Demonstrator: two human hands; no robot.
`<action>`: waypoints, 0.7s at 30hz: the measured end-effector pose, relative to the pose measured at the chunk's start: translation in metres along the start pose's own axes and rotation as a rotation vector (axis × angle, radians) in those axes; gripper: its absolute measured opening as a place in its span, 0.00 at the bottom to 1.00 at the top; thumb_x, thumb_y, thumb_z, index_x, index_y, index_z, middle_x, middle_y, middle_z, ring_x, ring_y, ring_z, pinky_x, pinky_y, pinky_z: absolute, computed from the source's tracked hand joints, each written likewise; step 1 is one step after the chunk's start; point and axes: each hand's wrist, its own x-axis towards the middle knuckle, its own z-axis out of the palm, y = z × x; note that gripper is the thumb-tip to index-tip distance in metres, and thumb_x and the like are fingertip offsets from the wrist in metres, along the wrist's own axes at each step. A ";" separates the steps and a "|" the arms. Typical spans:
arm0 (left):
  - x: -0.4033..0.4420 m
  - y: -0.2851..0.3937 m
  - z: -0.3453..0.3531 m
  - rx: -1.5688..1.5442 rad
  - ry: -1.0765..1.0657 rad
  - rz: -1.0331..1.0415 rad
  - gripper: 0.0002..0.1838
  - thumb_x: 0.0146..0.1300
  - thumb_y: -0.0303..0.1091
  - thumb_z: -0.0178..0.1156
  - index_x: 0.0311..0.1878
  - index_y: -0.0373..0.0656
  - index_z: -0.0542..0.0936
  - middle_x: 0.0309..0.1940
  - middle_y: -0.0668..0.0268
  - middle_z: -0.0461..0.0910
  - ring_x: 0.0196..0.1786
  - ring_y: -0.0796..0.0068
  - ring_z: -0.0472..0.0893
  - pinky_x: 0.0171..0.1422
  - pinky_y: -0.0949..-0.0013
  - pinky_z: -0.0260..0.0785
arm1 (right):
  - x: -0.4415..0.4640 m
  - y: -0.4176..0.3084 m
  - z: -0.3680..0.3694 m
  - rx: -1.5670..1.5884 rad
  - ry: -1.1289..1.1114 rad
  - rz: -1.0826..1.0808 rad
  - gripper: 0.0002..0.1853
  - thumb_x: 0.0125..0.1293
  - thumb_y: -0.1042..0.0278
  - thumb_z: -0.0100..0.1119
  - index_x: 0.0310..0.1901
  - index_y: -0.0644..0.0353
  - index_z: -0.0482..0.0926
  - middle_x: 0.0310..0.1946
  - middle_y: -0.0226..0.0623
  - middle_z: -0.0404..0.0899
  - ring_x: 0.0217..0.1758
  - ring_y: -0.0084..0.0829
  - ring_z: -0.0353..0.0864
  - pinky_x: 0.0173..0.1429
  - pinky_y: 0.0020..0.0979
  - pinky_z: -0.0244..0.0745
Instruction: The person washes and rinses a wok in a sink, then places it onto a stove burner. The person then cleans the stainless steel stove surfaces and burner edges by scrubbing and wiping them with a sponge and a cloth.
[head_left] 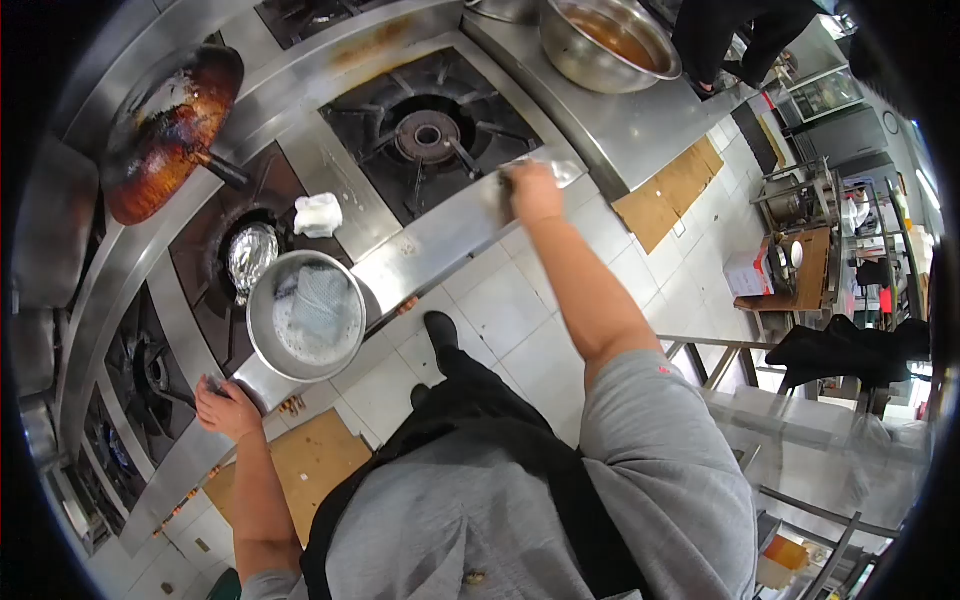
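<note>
My right hand (537,192) is closed and pressed against the steel front ledge (440,232) of the stove. Something dark shows at its fingers, too blurred to name. On the ledge further left rests my left hand (228,408), its fingers laid over the edge with nothing visible in them. Between the hands, a metal pot (262,340) holds a bluish mesh cloth (318,300) in sudsy water. Behind the pot are a crumpled foil-covered thing (252,256) and a white wad (318,215). A bare gas burner (428,135) lies beyond my right hand.
A scorched wok (170,140) leans at the back left. At the far right of the counter stands a large steel bowl (610,45) of brown liquid, with another person's dark-clothed legs (735,35) beyond. Cardboard (672,195) covers part of the tiled floor.
</note>
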 end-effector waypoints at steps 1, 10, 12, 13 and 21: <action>0.000 -0.002 0.001 -0.001 -0.005 -0.002 0.24 0.61 0.47 0.49 0.59 0.50 0.67 0.56 0.66 0.70 0.60 0.62 0.66 0.66 0.53 0.48 | 0.012 0.019 -0.002 -0.016 0.021 0.073 0.08 0.58 0.71 0.49 0.36 0.60 0.78 0.40 0.43 0.74 0.46 0.44 0.75 0.48 0.41 0.74; 0.001 0.005 -0.007 -0.006 0.025 -0.039 0.23 0.59 0.42 0.53 0.57 0.47 0.69 0.55 0.66 0.70 0.60 0.63 0.66 0.67 0.54 0.46 | -0.037 -0.040 -0.008 0.076 0.064 -0.140 0.08 0.56 0.72 0.50 0.34 0.59 0.79 0.38 0.41 0.75 0.45 0.41 0.76 0.48 0.39 0.75; 0.000 0.008 -0.010 0.008 0.049 -0.048 0.23 0.59 0.42 0.53 0.57 0.47 0.69 0.55 0.66 0.70 0.60 0.63 0.66 0.67 0.54 0.47 | -0.020 0.000 -0.003 0.005 0.014 -0.073 0.08 0.56 0.71 0.51 0.34 0.56 0.80 0.37 0.41 0.75 0.44 0.41 0.76 0.47 0.39 0.76; -0.001 0.011 -0.013 0.034 0.077 -0.067 0.23 0.58 0.42 0.53 0.57 0.48 0.69 0.54 0.66 0.70 0.60 0.62 0.66 0.66 0.54 0.48 | -0.008 0.021 -0.005 0.000 0.024 0.037 0.08 0.57 0.71 0.51 0.33 0.56 0.81 0.37 0.42 0.76 0.44 0.42 0.77 0.47 0.40 0.75; -0.028 0.060 0.005 0.170 0.120 -0.442 0.24 0.59 0.50 0.52 0.57 0.49 0.70 0.53 0.64 0.72 0.56 0.59 0.69 0.61 0.55 0.55 | 0.115 0.074 0.010 -0.131 0.017 -0.094 0.07 0.56 0.72 0.51 0.31 0.56 0.81 0.37 0.38 0.77 0.42 0.41 0.78 0.46 0.38 0.76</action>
